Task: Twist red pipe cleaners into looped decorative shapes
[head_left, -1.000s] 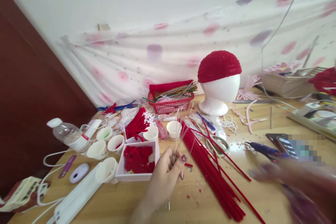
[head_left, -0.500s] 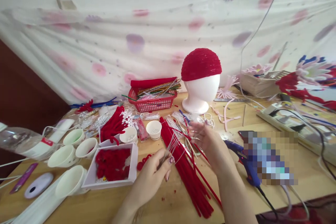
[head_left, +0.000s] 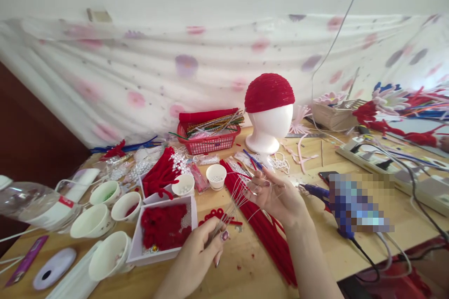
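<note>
A: What do my hands hold?

B: The left hand (head_left: 206,247) is pinched shut on the lower ends of a bundle of thin wires (head_left: 235,198), pale and springy, which fan upward. The right hand (head_left: 277,194) is half open, its fingers (head_left: 257,186) spread among the wire tips.

A: And beneath them?

B: Fuzzy red pipe cleaners (head_left: 261,224) lie in a long sheaf on the wooden surface (head_left: 315,247), under and between my hands.

A: Containers?

B: Left of my left hand, a square white tray (head_left: 164,254) holds red fluffy pieces. Beyond my hands, a small paper cup (head_left: 216,176) contains white beads; farther off, a red mesh basket (head_left: 208,142) holds mixed metallic stems.
</note>
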Tool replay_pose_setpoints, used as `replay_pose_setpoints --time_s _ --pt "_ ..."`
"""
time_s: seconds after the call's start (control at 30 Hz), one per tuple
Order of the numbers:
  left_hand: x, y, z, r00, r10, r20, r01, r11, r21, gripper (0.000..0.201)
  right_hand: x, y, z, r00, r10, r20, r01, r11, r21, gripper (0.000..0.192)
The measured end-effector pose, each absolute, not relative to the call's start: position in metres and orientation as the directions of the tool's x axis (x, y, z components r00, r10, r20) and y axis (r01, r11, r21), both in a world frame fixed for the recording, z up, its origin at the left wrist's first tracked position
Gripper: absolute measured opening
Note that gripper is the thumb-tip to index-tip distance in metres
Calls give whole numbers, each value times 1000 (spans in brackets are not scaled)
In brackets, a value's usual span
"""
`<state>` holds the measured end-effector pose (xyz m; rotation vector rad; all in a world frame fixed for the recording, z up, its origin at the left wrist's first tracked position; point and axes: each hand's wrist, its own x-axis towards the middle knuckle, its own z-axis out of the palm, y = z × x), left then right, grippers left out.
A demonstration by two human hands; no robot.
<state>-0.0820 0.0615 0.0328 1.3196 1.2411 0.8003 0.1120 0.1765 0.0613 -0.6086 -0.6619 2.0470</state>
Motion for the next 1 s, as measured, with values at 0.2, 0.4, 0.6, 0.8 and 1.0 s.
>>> replay_pose_setpoints --time_s 0.2,0.4,0.6,0.8,1.0 --pt "-94 62 19 183 964 -194 46 189 981 49 92 181 63 -318 947 -52 -592 -241 -769 15" --pt "-94 65 25 190 944 -271 -96 293 951 57 84 187 52 -167 986 5 -724 -119 -680 22" --pt "-94 72 28 264 903 -339 -224 399 889 59 84 189 46 -87 996 19 -712 -49 -700 35" --pt "-108 65 21 229 907 -354 -157 393 906 61 88 184 47 -91 996 11 -641 -50 -766 33" --pt "-104 57 25 173 952 -251 64 244 968 61 84 176 43 -147 989 -1 -596 -89 -798 34"
